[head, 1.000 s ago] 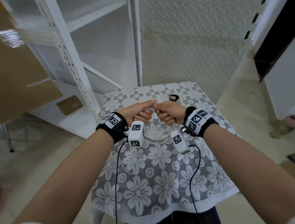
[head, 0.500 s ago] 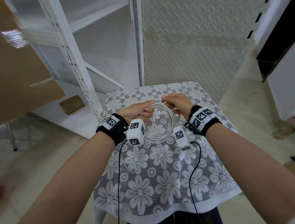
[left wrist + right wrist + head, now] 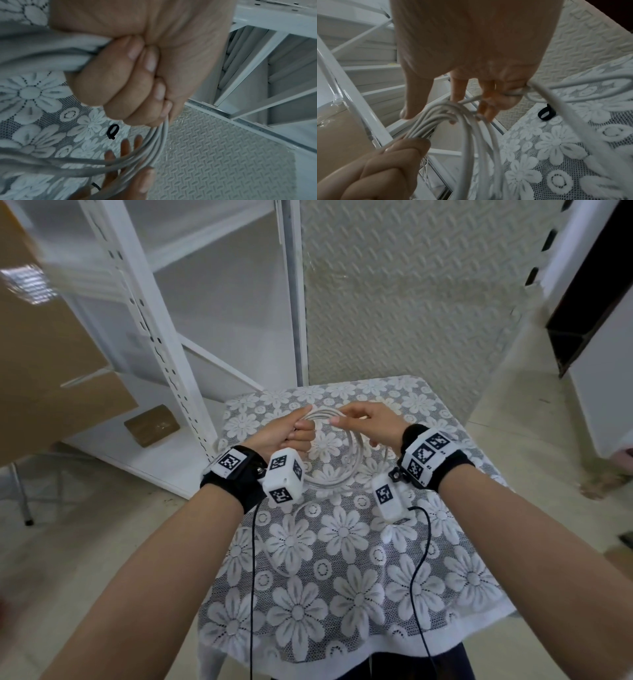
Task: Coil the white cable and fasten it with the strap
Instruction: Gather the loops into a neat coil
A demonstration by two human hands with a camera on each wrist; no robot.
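Note:
The white cable [image 3: 354, 460] is wound into a coil of several loops held upright over the far half of the table. My left hand [image 3: 291, 433] grips the coil's top left in a fist [image 3: 130, 81]. At the coil's top, my right hand [image 3: 363, 422] has the strands running between its thumb and fingers [image 3: 125, 148], and one strand is hooked under its curled outer fingers [image 3: 511, 92]. A loose tail [image 3: 263, 542] trails down the cloth. The black strap [image 3: 112, 131] lies looped on the cloth beyond the hands [image 3: 546, 112]. In the head view it is hidden.
The small table [image 3: 342, 594] has a white floral lace cloth. A white metal shelf rack [image 3: 164, 354] stands at the left, with a small brown box [image 3: 152, 424] on its low shelf. A cardboard box [image 3: 51, 371] fills the far left. An embossed panel [image 3: 411, 302] stands behind the table.
Both hands moved farther up the table with the coil. The right hand slid from beside the left fist onto the coil's top, and it now covers the strap in the head view.

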